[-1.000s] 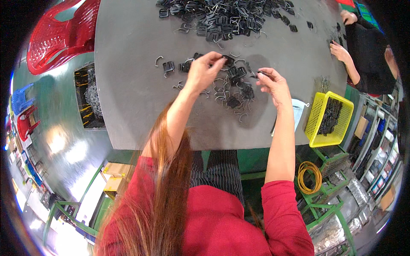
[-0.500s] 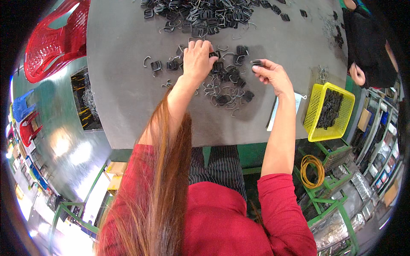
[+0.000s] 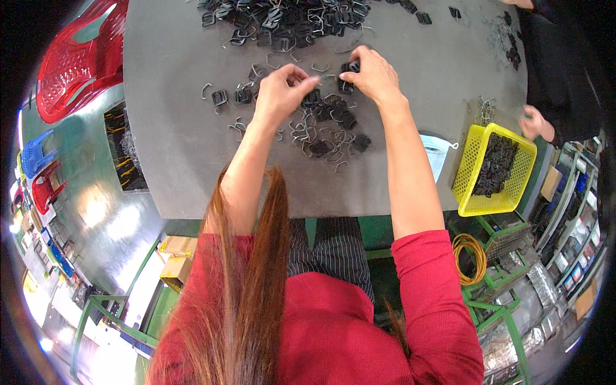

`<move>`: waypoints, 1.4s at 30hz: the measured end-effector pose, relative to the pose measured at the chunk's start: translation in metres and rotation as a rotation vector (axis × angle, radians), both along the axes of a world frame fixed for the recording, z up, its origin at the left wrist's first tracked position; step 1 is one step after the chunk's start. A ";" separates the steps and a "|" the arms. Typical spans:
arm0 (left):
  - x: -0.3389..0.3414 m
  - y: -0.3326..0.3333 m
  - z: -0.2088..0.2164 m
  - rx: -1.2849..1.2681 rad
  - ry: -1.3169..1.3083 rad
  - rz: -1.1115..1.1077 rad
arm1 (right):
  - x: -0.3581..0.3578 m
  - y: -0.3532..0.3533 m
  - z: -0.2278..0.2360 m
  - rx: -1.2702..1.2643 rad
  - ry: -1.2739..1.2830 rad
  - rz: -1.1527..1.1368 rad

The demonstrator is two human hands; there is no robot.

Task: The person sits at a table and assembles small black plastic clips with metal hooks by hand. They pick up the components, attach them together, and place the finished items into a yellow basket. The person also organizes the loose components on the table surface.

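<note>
my right grip (image 3: 375, 77) is clamped on a black buckle (image 3: 351, 67), thumb on the near side and fingers on the far side, with another buckle just under the thumb. my left grip (image 3: 279, 96) has thumb and finger brought close together at the tips; from here i can't tell whether anything sits between them. just below the two lies a loose cluster (image 3: 333, 138) of buckles and bent wire hooks on the grey desk (image 3: 199, 167), and to the left i see two loose buckles (image 3: 231, 96) side by side. farther out, at the top of my view, is a big dark heap (image 3: 276, 29) of the same pieces. on my right, a pale blue mask (image 3: 436, 153) lies beside the forearm, then a yellow basket (image 3: 470, 163) holding black pieces (image 3: 494, 167), with wires (image 3: 486, 109) just beyond it. another person's hand (image 3: 534, 123) is near the basket, blurred. past the desk's left edge are a red chair (image 3: 83, 70) and a black crate (image 3: 122, 151).
</note>
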State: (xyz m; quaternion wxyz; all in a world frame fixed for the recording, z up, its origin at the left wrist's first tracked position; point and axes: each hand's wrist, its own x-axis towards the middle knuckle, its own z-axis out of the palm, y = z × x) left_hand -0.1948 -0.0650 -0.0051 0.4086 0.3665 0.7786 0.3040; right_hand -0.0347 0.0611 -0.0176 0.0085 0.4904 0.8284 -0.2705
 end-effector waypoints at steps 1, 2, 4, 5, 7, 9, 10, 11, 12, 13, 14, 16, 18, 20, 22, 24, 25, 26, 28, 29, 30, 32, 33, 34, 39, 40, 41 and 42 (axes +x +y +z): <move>0.006 -0.008 -0.011 0.155 0.297 -0.113 | -0.001 0.002 0.002 -0.007 -0.054 0.042; 0.012 -0.012 -0.011 0.113 0.406 -0.159 | -0.002 0.003 0.005 -0.012 -0.106 0.087; 0.019 -0.017 -0.013 0.054 0.492 -0.217 | 0.008 0.006 0.004 -0.126 -0.134 0.059; 0.016 -0.019 -0.010 0.080 0.355 -0.181 | 0.011 0.009 0.005 -0.184 -0.143 0.054; 0.004 -0.023 -0.003 0.137 0.078 -0.111 | 0.023 0.013 0.013 -0.405 0.071 -0.046; -0.013 -0.035 0.010 0.058 -0.212 0.057 | 0.033 0.012 0.017 -0.453 0.179 -0.144; -0.023 -0.041 0.009 0.072 -0.399 0.130 | 0.040 0.010 0.013 -0.386 0.176 -0.203; -0.034 -0.052 0.007 0.086 -0.587 0.203 | 0.045 0.006 0.013 -0.318 0.173 -0.262; -0.045 -0.061 0.005 0.121 -0.789 0.306 | 0.049 0.006 0.016 -0.536 0.314 -0.347; -0.057 -0.072 0.002 0.193 -0.978 0.384 | 0.052 0.004 0.019 -0.755 0.453 -0.429; -0.067 -0.075 0.004 0.269 -1.062 0.433 | 0.056 0.002 0.022 -0.977 0.587 -0.516; -0.081 -0.076 0.006 0.297 -1.049 0.610 | 0.060 -0.007 0.013 -0.712 0.428 -0.470; -0.092 -0.069 0.002 0.138 -0.690 0.497 | 0.055 -0.016 0.009 -0.526 0.272 -0.447; -0.098 -0.060 -0.009 -0.003 -0.328 0.333 | 0.058 -0.017 0.004 -0.930 0.707 -0.521; -0.082 -0.047 -0.009 -0.098 0.283 0.144 | 0.052 -0.028 0.007 -1.126 1.028 -0.597; -0.066 -0.037 -0.018 -0.095 0.476 0.025 | 0.031 -0.047 0.024 -1.101 1.242 -0.682; -0.059 -0.033 -0.019 -0.092 0.442 -0.021 | 0.026 -0.050 0.025 -1.077 1.126 -0.669; -0.056 -0.029 -0.017 -0.016 0.312 -0.098 | 0.020 -0.050 0.025 -1.051 1.013 -0.652; -0.052 -0.025 -0.002 0.044 0.174 -0.157 | 0.017 -0.052 0.025 -0.965 0.844 -0.580; -0.054 -0.025 0.003 0.080 0.100 -0.162 | 0.017 -0.050 0.025 -0.916 0.740 -0.588; -0.059 -0.028 0.005 0.038 -0.161 -0.064 | 0.017 -0.048 0.026 -0.866 0.636 -0.596; -0.073 -0.037 0.010 0.006 -0.534 0.167 | 0.014 -0.048 0.029 -0.526 0.356 -0.512; -0.083 -0.041 0.006 0.010 -0.674 0.252 | 0.018 -0.048 0.030 -0.655 0.474 -0.526; -0.092 -0.049 0.006 0.016 -0.800 0.267 | 0.027 -0.046 0.031 -0.783 0.593 -0.539; -0.097 -0.066 0.018 0.008 -0.775 0.476 | 0.038 -0.068 0.054 -1.099 1.261 -0.563; -0.095 -0.068 0.013 0.023 -0.804 0.488 | 0.030 -0.070 0.059 -1.116 1.218 -0.614; -0.089 -0.069 0.005 0.012 -0.731 0.396 | 0.023 -0.069 0.053 -1.091 1.040 -0.546; -0.081 -0.065 -0.004 -0.002 -0.663 0.290 | 0.017 -0.064 0.040 -1.052 0.868 -0.490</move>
